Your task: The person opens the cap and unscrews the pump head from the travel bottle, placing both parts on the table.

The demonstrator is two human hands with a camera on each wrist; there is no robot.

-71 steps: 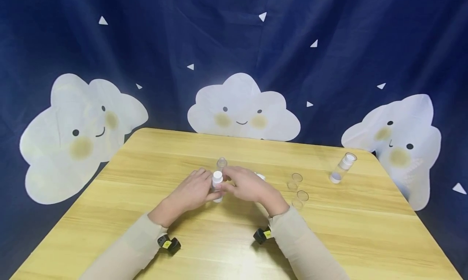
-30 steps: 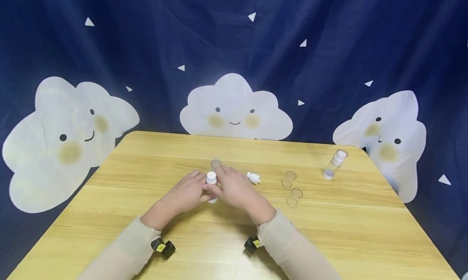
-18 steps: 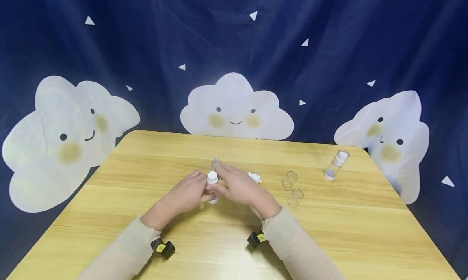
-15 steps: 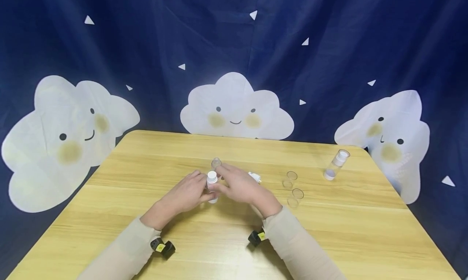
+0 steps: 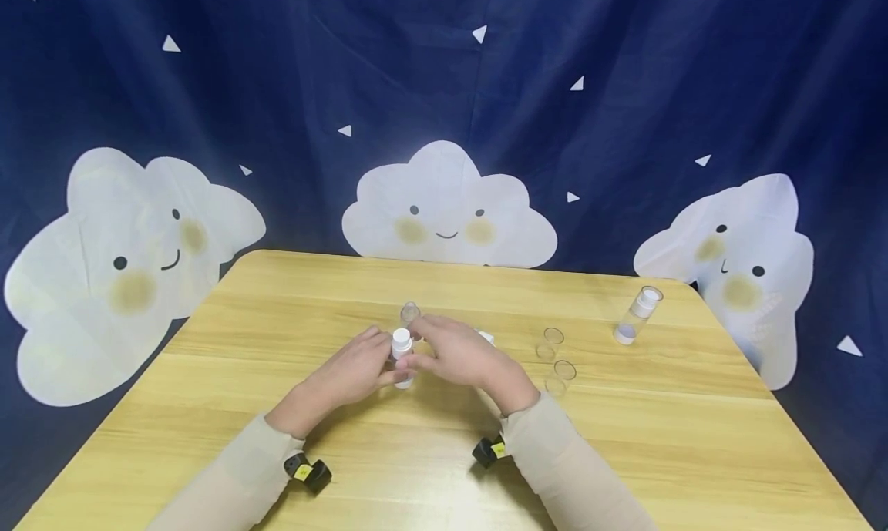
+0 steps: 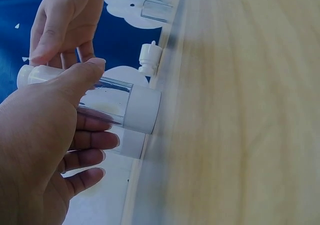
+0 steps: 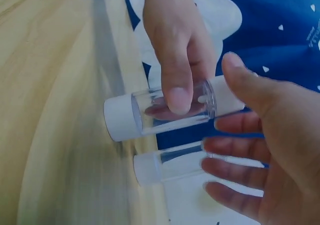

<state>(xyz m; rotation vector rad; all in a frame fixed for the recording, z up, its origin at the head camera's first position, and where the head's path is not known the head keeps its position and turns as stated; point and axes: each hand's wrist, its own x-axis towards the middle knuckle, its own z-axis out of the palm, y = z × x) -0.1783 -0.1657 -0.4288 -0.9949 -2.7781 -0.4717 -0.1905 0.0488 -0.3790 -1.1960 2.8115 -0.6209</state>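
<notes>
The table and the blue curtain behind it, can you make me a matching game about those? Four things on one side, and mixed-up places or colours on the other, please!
Column one
1. left hand
2. white pump top
3. clear tubes
4. curtain

Column two
A. see-through, off to the right of both hands
B. dark blue, with smiling clouds
C. wrapped around a bottle
D. partly hidden behind the right hand in the head view

Right pairs: 1-C, 2-D, 3-A, 4-B
</notes>
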